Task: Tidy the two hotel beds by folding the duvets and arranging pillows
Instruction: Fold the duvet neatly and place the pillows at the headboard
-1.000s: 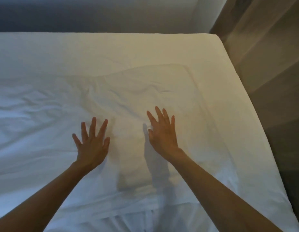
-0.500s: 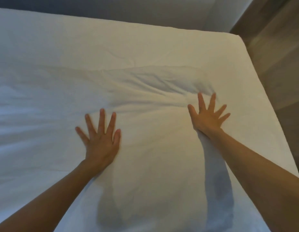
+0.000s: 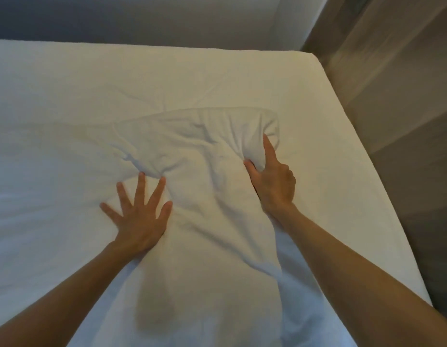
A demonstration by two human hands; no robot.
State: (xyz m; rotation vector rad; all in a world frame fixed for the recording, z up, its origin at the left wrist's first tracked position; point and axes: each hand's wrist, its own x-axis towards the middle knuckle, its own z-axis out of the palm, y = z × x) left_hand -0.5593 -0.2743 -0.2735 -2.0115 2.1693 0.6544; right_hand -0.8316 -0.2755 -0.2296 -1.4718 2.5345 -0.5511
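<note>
I am watching my right hand [image 3: 272, 182] give up smoothing. Half a second ago it was lying flat with fingers spread, and now it is clenching round a bunch of the duvet [image 3: 205, 151] near its far right corner. Its forefinger is stretching along the fold and the cloth is puckering toward the grip. My left hand [image 3: 140, 217] is staying as it was, released and flat, fingers fanned, pressing the duvet down just beside the new creases. The duvet is lying across the near part of the bed [image 3: 167, 71], with bare sheet running beyond it to the far edge. I am reading this as smoothing giving way to a fold or pull of that corner, with the left hand anchoring. The fresh creases are suggesting more smoothing afterwards. No pillows are showing.
</note>
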